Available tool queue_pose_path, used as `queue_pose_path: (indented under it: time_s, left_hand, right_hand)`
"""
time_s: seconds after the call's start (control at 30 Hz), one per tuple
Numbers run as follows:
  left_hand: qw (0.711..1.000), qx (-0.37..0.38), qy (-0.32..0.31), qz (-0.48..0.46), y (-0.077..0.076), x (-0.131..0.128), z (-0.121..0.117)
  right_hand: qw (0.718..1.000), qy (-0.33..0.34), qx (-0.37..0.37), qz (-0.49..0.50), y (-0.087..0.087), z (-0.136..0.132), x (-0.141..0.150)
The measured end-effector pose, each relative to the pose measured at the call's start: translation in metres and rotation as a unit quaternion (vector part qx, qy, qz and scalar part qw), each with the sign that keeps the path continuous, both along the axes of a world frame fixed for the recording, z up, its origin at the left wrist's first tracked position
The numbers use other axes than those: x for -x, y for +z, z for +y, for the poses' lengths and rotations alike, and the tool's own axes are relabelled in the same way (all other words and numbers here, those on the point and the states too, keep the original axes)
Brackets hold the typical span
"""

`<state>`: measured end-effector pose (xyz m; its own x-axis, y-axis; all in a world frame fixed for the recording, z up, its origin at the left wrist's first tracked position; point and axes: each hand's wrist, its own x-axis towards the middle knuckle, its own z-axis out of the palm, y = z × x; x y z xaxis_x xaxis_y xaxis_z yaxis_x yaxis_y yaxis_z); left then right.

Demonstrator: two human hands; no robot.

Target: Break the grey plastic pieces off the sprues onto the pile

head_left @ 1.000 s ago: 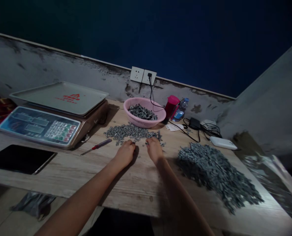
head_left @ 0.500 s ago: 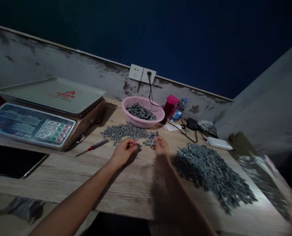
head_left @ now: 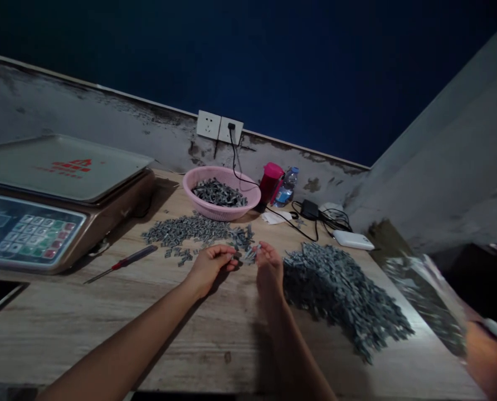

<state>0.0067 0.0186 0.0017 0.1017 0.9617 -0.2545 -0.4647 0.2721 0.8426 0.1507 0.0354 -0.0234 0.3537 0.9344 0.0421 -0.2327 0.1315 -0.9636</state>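
My left hand [head_left: 213, 268] is closed in a pinch just above the table; a small grey bit shows at its fingertips, too small to name. Close by on the right, my right hand [head_left: 269, 264] pinches a small light-grey piece [head_left: 257, 248] between thumb and fingers. Behind both hands spreads a pile of tiny grey pieces [head_left: 185, 229], with longer loose grey pieces [head_left: 242, 236] at its right end. A large heap of grey strip-like parts [head_left: 344, 289] lies to the right of my right hand. A pink basket [head_left: 221, 214] at the back holds more grey parts.
A weighing scale [head_left: 118, 206] and a screwdriver [head_left: 123, 263] lie left, near a dark flat device [head_left: 0, 298]. At the back are a red cup [head_left: 269, 184], a water bottle [head_left: 286, 186], cables [head_left: 327, 217] and a white box [head_left: 352, 239]. A person's blurred limb [head_left: 486, 351] shows far right.
My view has turned to the right, so the table's things sit further left. My hands stay close together, and the grey piece in my right hand shows at a different angle.
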Motion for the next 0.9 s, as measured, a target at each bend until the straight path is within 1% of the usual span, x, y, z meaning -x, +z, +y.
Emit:
queue_pose_path:
  time_s: [0.1,0.13,0.2,0.27,0.33,0.4,0.5,0.6,0.73,0.83,0.9]
  left_hand:
    - [1.000,-0.025,-0.011,-0.003,-0.004,0.002,-0.002]
    - [0.999,-0.036,-0.011,-0.003,-0.005,0.003,-0.002]
    - [0.999,-0.054,-0.004,0.004,-0.004,0.006,-0.002]
    - [0.997,-0.074,0.014,0.030,-0.002,0.008,-0.002]
    - [0.992,-0.101,0.032,0.067,-0.002,0.010,-0.002]
    - [0.986,-0.129,0.032,0.105,-0.002,0.010,-0.002]
    - [0.976,-0.163,0.012,0.144,-0.002,0.011,-0.005]
    - [0.974,-0.172,-0.009,0.149,0.001,0.011,-0.007]
    - [0.977,-0.167,-0.037,0.127,0.005,0.011,-0.009]
    - [0.974,-0.189,-0.038,0.117,0.005,0.011,-0.010]
    - [0.972,-0.207,-0.030,0.112,0.004,0.011,-0.010]
  right_hand:
    - [0.999,0.008,-0.017,0.044,0.007,-0.002,-0.001]
    - [0.997,0.023,-0.023,0.067,0.010,-0.004,0.000]
    - [0.992,0.076,-0.023,0.100,0.016,-0.010,0.005]
    - [0.987,0.136,-0.012,0.085,0.020,-0.016,0.011]
    - [0.984,0.177,-0.002,0.035,0.021,-0.022,0.018]
    - [0.982,0.189,0.000,-0.005,0.019,-0.025,0.023]
    - [0.981,0.193,0.004,-0.009,0.016,-0.026,0.026]
    - [0.973,0.225,0.025,0.041,0.017,-0.027,0.022]
    - [0.944,0.294,0.065,0.134,0.023,-0.031,0.014]
    - [0.925,0.327,0.090,0.171,0.027,-0.034,0.011]
    - [0.921,0.334,0.093,0.178,0.029,-0.035,0.010]
